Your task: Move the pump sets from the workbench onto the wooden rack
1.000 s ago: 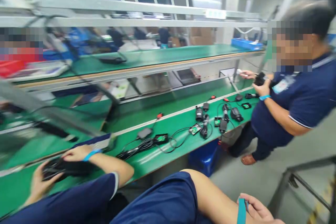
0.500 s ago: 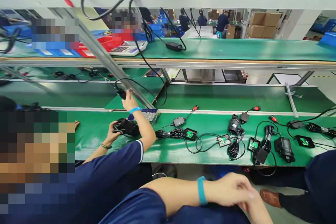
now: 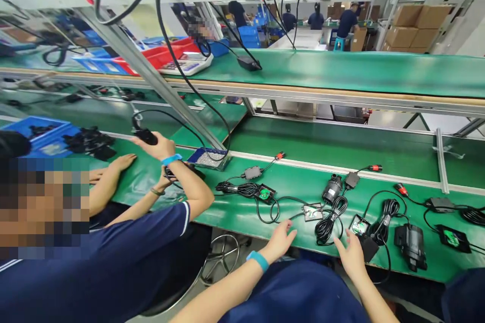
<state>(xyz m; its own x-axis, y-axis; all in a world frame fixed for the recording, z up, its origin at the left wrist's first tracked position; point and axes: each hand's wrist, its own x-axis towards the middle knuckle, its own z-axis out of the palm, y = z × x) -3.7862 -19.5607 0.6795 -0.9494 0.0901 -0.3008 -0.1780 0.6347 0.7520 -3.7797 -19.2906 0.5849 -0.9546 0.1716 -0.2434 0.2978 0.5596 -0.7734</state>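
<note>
My left hand (image 3: 279, 240), with a blue band on its wrist, is at the bench's front edge, fingers apart and holding nothing. To its right my right hand (image 3: 351, 253) is also open and empty, close to a green-and-white label card (image 3: 359, 225) and a black box (image 3: 369, 248). Between and beyond the hands lie a coiled black cable (image 3: 329, 222), a white-backed card (image 3: 313, 212) and a black pump (image 3: 332, 189). A second black pump (image 3: 411, 246) rests right of my right hand.
A co-worker at left holds a black device (image 3: 146, 136) on a cable. A metal post (image 3: 151, 73) slants down beside a tray of small parts (image 3: 210, 158). An upper green shelf (image 3: 341, 70) runs across. A stool (image 3: 222, 257) stands below.
My hands have moved apart, up toward the bench edge, and opened. The view has shifted. The co-worker's raised hand has moved left with the black device.
</note>
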